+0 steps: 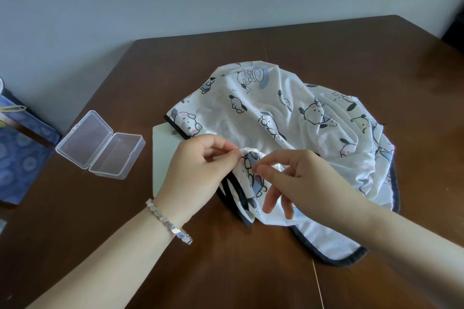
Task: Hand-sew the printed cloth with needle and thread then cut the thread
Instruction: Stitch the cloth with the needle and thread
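- The cloth (276, 108) is lying crumpled on the table (226, 271). One fold is being raised between the two hands, seemingly so that the stitching spot is being worked clear of the wood.
- That fold is being pinched between thumb and forefinger of the left hand (198, 170), probably so that the fabric is being tensioned for the point.
- Just right of those fingertips, the right hand (301, 178) is being pressed thumb to forefinger on a thin sliver judged to be the needle (256, 164). Its other fingers are being trailed loosely over the cloth.
- The thread is too fine to be made out.
- Sewing is judged to be under way. Cutting is not yet being done, and no scissors are being shown.
- Beneath the left hand, a pale card (162, 158) is being partly covered by the cloth.
- Further left of that hand, a clear box (100, 145) is lying open, likely for the needle.
- A bracelet (170, 223) is being worn on the left wrist.
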